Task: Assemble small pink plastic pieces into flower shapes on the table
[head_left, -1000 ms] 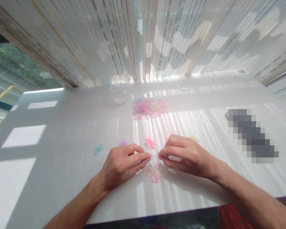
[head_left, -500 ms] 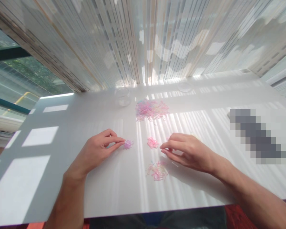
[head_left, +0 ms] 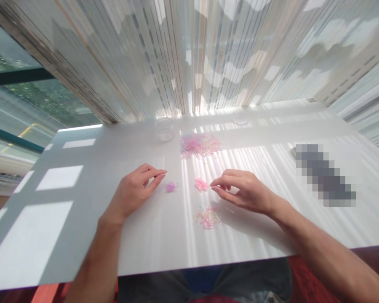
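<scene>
Rubber bands, tiny pastel ones, lie in small sorted clumps on the white tabletop (head_left: 139, 244), and the step in hand looks like sorting them by colour. The left hand's fingers (head_left: 156, 173) are extended with thumb and forefinger close together but nothing visibly between them; they hover just beside the small purple clump (head_left: 171, 187), apart from it. The right hand's fingers (head_left: 215, 183) are pinched nearly closed, tips right at the edge of the small pink clump (head_left: 201, 184); whether a single band is caught between them is too fine to tell. The left hand (head_left: 133, 191) rests low over the tabletop, wrist toward the near edge, and the right hand (head_left: 241, 191) mirrors it from the other side.

Between and below the two hands sits a mixed clump (head_left: 206, 218) of pink, yellowish and pale bands, seemingly the working supply. As a judgement, the next move calls for a delicate pinch: picking one thin band out of that tangle without dragging its neighbours along.

Farther out, the large unsorted pile (head_left: 200, 145) lies near the window side, with a clear glass jar (head_left: 164, 128) just to its left and a small clear lid (head_left: 240, 120) well to the right. A blurred dark object (head_left: 324, 174) lies on the right part of the tabletop, under striped light from the curtain (head_left: 189, 54).
</scene>
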Demonstrator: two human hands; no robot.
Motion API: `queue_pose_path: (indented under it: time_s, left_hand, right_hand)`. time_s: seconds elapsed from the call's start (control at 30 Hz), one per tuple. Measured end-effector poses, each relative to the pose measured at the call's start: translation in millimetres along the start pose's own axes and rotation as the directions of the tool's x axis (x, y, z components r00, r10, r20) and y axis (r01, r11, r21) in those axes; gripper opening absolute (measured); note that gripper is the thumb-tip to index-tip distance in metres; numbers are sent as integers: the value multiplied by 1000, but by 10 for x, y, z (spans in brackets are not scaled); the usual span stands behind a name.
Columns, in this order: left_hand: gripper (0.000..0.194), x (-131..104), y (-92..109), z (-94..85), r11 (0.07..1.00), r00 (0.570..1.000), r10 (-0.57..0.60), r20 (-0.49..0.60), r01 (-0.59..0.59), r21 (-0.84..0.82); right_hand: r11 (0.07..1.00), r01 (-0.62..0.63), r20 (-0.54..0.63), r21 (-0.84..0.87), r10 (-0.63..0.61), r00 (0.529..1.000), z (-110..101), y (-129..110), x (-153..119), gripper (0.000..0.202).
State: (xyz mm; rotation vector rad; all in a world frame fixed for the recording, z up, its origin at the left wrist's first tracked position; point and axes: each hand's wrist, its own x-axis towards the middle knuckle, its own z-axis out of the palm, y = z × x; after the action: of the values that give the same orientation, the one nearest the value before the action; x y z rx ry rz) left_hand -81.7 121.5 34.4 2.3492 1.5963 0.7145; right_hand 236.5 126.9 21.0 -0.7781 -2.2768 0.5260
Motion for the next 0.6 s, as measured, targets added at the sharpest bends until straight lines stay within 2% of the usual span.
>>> queue_pose_path:
  time_s: [0.1,0.23,0.3,0.4,0.5,0.6]
  left_hand:
    - [22,-13,136,6,999,999,34,-37,-35,-28]
    - [19,-247,481,134,989,996,84,-12,-84,-120]
    - [18,-427,643,281,980,993,114,11,-111,-167]
    - [23,-657,781,528,978,994,105,-28,-108,-179]
    - [29,-764,812,687,989,997,54,-64,-62,-134]
    - [24,-764,814,735,994,996,46,-70,-53,-101]
  right_hand:
    - [998,-26,-37,-51,24,999,-55,-46,15,16]
    - [982,-173,41,-77,176,983,-76,-306,-169,15]
    - [955,-295,-2,-31,295,955,5,-453,-336,15]
    - [917,-398,-97,19,398,912,209,-591,-559,16]
    - [900,-434,-182,48,435,882,403,-636,-659,14]
    - [920,-387,-221,64,391,893,517,-645,-663,11]
